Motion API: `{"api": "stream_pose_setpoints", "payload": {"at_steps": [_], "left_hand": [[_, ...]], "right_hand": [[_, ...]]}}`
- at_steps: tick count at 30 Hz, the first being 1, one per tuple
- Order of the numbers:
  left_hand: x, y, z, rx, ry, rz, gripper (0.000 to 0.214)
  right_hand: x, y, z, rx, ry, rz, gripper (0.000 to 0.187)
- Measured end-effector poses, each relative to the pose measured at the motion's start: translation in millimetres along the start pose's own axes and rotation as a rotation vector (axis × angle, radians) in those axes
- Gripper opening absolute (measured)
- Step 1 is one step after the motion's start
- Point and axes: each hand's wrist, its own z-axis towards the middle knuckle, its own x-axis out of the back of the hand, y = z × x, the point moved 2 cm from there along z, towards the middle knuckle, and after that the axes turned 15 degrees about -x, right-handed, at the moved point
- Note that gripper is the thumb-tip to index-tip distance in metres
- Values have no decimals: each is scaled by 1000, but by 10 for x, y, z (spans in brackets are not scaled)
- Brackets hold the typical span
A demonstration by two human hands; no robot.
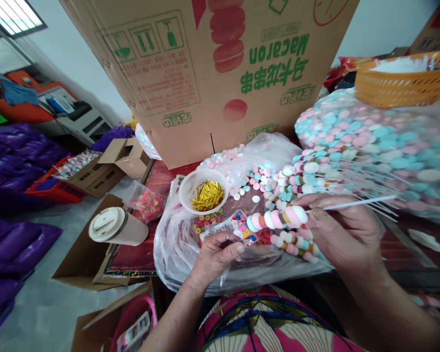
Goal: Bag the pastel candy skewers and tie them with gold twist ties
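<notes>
My right hand pinches a white stick threaded with pastel candy discs, the candy skewer, held level over a clear plastic sheet. My left hand is closed on the edge of a small printed wrapper bag at the skewer's tip. More filled skewers lie in a heap just behind. A white bowl of gold twist ties stands beside them.
A big Macaron carton stands behind. A large clear bag of pastel candies and an orange basket are at right. A capped cup, open cardboard boxes and purple bags are at left.
</notes>
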Motion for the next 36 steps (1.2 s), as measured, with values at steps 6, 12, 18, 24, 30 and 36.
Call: {"api": "stream_pose_setpoints", "payload": {"at_steps": [6,12,18,24,30,36], "left_hand": [[4,-37,-29,5,10,-90,37],[-152,5,-34,26,-169,181,52],[-226,89,35,-47,-263,372,40],[-257,149,98,-40,-327,341,41],[-289,86,90,90,-353,-2,61],[-243,84,202,76,-290,452,92]], "right_hand": [[56,28,-36,-1,-48,-54,6],[43,8,-51,-121,-38,-138,6],[-115,100,-30,-500,-157,-33,20],[-134,115,129,-506,-202,-46,18],[-118,104,85,-258,-164,-146,11],[-174,191,91,-525,-190,-27,16]]}}
